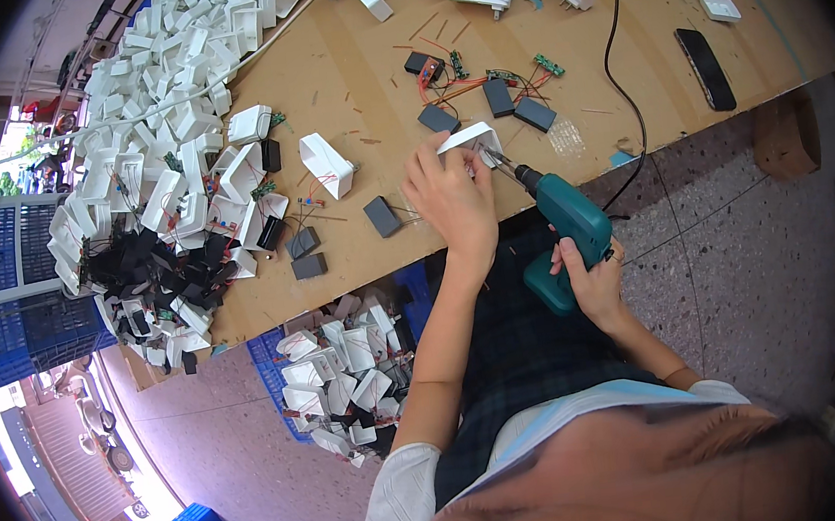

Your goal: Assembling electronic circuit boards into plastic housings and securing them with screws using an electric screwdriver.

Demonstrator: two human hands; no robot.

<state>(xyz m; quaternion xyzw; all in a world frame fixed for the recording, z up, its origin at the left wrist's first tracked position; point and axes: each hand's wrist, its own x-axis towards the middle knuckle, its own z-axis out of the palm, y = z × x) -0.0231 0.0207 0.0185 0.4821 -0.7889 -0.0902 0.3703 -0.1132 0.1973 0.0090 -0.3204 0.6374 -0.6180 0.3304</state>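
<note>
Near the table's front edge, my left hand (449, 192) is closed on a white plastic housing (474, 136), steadying it on the cardboard-covered top. My right hand (592, 279) grips a green cordless screwdriver (574, 215), pointed up and to the left. Its bit (500, 159) reaches into or against the housing's right side; the exact contact is too small to tell. Left of my left hand sits a dark grey block (382, 217) with thin wires. Beyond the housing, several more dark blocks (498, 98) lie wired to small green circuit boards (548, 65).
White housings (169, 83) are heaped along the left and back, with black pieces (162, 270) among them. Below the table, a blue crate (271, 360) holds more housings. A black cable (608, 51) crosses the table beside a black phone (706, 69). A cardboard box (785, 135) stands at right.
</note>
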